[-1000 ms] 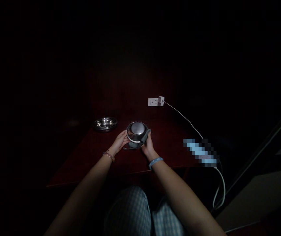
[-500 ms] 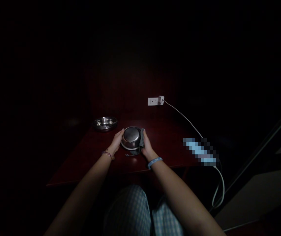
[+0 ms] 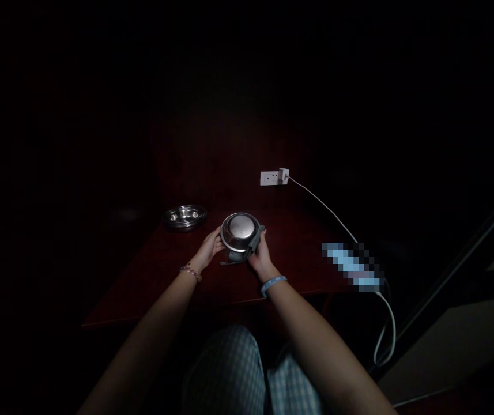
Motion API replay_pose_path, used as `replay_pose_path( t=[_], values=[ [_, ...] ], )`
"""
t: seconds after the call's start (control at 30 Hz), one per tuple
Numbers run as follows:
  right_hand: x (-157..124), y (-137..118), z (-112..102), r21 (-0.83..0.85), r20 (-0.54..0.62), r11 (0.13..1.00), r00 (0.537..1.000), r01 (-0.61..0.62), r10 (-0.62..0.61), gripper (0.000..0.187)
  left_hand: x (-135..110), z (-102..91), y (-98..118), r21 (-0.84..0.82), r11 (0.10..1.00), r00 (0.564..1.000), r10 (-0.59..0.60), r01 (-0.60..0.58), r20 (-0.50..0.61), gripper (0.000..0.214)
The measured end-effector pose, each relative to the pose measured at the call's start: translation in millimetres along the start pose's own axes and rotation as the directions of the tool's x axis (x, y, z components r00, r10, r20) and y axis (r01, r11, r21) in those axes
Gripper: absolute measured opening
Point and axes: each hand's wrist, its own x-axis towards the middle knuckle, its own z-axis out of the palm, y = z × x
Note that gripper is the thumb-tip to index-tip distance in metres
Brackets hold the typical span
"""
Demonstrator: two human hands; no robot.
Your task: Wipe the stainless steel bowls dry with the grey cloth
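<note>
L hand (image 3: 208, 249): partly closed, fingers curved under the near-left rim of a metal bowl (image 3: 240, 226), firm hold. R hand (image 3: 262, 256): curled round a grey cloth (image 3: 252, 245), pressing it to the bowl's right side; some fingers hidden. Bowl sits btwn both hands, upside down & tilted, base facing up twd the wearer; clearance to the red-brown tabletop (image 3: 143, 288) can't be judged. Loose end of cloth hangs below the rim, btwn the hands. Beaded bracelet (image 3: 191, 273) on L wrist, blue wristband (image 3: 274, 285) on R. Stack of metal bowls (image 3: 184, 218), open side up, on tabletop beyond L hand & to its left, apart from it; exact no. can't be told. Wall socket (image 3: 268, 178) beyond R hand, w/ white charger (image 3: 283, 174) plugged in; white cord (image 3: 332, 211) runs from it down to a pixelated blue item (image 3: 348, 266), well right of R hand, identity n/a. Checked trousers (image 3: 233, 369) below both hands, nr side. Lighting: v. dim.
</note>
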Motion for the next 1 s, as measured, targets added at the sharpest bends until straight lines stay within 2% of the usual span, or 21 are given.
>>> replay_pose_path(
  t=[0.13,0.33,0.5,0.67,0.83,1.0],
  values=[
    [4,-4,-5,0.019,-0.037,1.000,0.999,-0.001,0.002,0.054,-5,1.7,1,0.025,0.999,0.996,-0.033,0.031,0.080,0.035],
    [7,-2,-8,-0.043,-0.005,0.999,1.000,0.005,-0.005,0.054,-10,5.9,1,0.089,0.996,0.997,0.005,-0.012,0.078,0.042],
    [3,-1,-5,-0.074,-0.010,0.997,1.000,-0.011,0.011,0.045,-9,7.8,5,0.129,0.987,0.996,0.095,-0.094,-0.001,0.044],
    [3,2,-3,-0.017,-0.045,0.998,0.997,-0.062,0.061,0.037,-9,9.1,7,0.198,0.960,0.977,0.209,-0.196,-0.047,0.053],
    [7,1,-8,0.070,-0.001,0.990,0.992,-0.122,0.123,0.031,-7,11.1,7,0.252,0.940,0.967,0.249,-0.229,-0.052,0.054],
    [8,0,-7,0.094,-0.023,0.986,0.990,-0.136,0.138,0.032,-5,13.7,8,0.223,0.942,0.959,0.275,-0.253,-0.074,0.044]
  ],
)
